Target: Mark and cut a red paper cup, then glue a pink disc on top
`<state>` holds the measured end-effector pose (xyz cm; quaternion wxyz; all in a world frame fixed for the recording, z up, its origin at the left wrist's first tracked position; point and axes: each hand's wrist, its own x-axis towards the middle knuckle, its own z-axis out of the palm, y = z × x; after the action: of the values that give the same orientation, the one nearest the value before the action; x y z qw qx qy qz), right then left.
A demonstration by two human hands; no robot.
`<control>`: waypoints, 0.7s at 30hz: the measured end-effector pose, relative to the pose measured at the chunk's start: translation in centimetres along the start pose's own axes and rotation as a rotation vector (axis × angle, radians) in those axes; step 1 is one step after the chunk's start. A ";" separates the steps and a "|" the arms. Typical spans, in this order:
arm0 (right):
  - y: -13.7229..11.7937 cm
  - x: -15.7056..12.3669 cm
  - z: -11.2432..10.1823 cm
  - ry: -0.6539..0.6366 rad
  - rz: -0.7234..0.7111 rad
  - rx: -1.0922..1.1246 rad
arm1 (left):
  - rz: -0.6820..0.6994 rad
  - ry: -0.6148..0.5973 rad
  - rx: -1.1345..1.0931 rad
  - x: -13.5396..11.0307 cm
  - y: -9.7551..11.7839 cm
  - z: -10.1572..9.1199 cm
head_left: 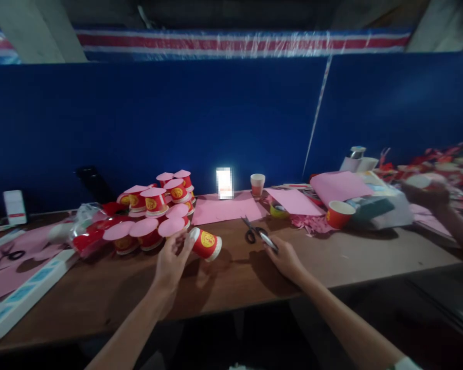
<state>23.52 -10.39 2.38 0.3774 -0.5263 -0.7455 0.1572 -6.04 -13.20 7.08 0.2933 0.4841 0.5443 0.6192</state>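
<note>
My left hand (170, 259) grips a red paper cup (207, 243) with a round yellow emblem and a white rim, tilted above the table. My right hand (284, 257) is closed round a slim grey and dark object (269, 241) whose kind I cannot make out. Just beyond that hand lie scissors (250, 232) with black handles. Left of and behind my left hand stand several red cups (155, 205) topped with pink paper discs (143, 227), some stacked. The fingertips of my left hand come close in view to one pink disc.
A lit phone (224, 183) stands behind pink paper sheets (224, 209). A white cup (257, 184) and another red cup (340, 215) stand right. A power strip (31, 293) and plastic bag (88, 228) lie left. Another person's hand (428, 192) holds a cup at right.
</note>
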 end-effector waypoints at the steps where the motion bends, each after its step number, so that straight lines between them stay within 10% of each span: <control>1: 0.0 0.0 0.0 0.002 0.002 -0.007 | 0.106 -0.022 0.128 0.2 -0.2 -0.1; 10: -0.5 -0.3 0.0 0.035 0.002 -0.054 | 0.456 -0.123 0.757 2.0 -1.6 0.3; 21: 0.2 5.2 -3.4 0.097 0.097 -0.235 | 0.693 -0.002 0.900 1.2 -0.9 1.3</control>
<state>25.28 -6.18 6.54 0.3408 -0.6091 -0.7135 0.0613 -5.46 -11.45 6.49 -0.1617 0.7125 0.5634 0.3857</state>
